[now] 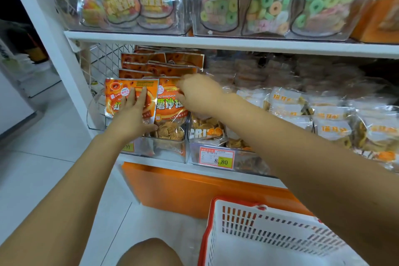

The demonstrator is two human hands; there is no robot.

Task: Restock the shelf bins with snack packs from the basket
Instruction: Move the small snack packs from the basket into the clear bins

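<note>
Two orange snack packs stand at the front of a clear shelf bin (170, 153) on the lower shelf. My left hand (135, 119) lies flat with straight fingers against the left orange pack (121, 95). My right hand (197, 95) has its fingers curled on the top edge of the right orange pack (168, 114). More orange packs (164, 62) are stacked behind them. The white basket with a red rim (269, 235) sits on the floor at the lower right; its inside is mostly out of view.
Bins of clear-wrapped snacks (323, 114) fill the shelf to the right, with a price tag (217, 157) reading 8.80. Candy-ring bags (269, 8) sit in bins on the shelf above. An orange base panel (183, 188) runs below. My knee (151, 252) shows at the bottom.
</note>
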